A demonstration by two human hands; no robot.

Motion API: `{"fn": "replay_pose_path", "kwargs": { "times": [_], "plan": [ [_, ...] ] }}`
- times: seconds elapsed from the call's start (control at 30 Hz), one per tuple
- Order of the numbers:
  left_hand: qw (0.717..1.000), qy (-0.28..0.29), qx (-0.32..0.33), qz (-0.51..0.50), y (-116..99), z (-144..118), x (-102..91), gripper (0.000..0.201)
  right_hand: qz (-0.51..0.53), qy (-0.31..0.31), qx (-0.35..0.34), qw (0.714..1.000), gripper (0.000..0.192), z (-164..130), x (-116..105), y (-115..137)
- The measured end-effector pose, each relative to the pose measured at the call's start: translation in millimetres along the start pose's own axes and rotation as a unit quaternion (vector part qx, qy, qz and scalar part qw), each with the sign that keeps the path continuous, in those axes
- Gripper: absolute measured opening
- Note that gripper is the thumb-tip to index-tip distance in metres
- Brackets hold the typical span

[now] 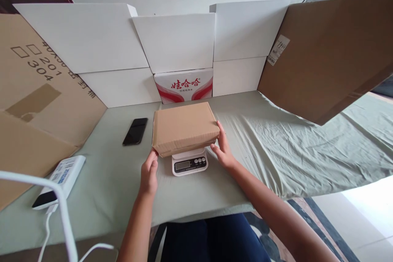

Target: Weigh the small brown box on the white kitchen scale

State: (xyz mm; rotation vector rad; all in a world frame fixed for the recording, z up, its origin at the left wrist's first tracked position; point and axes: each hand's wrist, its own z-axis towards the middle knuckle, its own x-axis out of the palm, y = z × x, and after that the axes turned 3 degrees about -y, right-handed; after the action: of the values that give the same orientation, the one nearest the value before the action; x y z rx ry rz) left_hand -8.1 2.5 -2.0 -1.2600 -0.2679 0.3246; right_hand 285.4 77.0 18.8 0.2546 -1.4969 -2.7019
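A closed brown cardboard box (186,127) is between my two hands, over a white kitchen scale (190,166). My left hand (149,174) grips the box at its near left corner, with some fingers hidden beneath it. At the right end, my right hand (223,149) holds the box with its fingers along the side and the thumb near the lower edge. The box covers the scale's platform, so I cannot tell whether it rests on it. The scale's small display and round buttons face me; no reading is legible.
A black phone (135,131) lies left of the box. Farther left are a white power bank (59,182) with a cable and a large carton (39,90). White boxes (181,41) and a red-printed carton (184,86) line the back; another brown carton (331,57) stands right. Green cloth (245,131) covers the table.
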Motion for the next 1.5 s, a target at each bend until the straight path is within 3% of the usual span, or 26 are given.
{"fn": "replay_pose_path", "kwargs": {
  "times": [0.47, 0.67, 0.8, 1.5],
  "plan": [
    [1.0, 0.0, 0.01, -0.004, -1, 0, -0.5, 0.087, -0.004, -0.015, -0.02, 1.0, 0.08, -2, 3, 3],
    [0.997, -0.049, 0.038, -0.043, -7, 2, 2.3, 0.089, 0.016, -0.064, -0.029, 0.997, 0.078, 0, -1, 2],
    [0.997, -0.052, 0.037, -0.05, -8, 3, 3.0, 0.089, 0.033, -0.072, -0.013, 0.997, 0.078, 1, -3, 3],
    [0.999, -0.028, 0.004, -0.032, 0, -1, 2.1, 0.087, 0.062, -0.018, 0.012, 0.998, 0.078, 3, 2, 8]
  ]
}}
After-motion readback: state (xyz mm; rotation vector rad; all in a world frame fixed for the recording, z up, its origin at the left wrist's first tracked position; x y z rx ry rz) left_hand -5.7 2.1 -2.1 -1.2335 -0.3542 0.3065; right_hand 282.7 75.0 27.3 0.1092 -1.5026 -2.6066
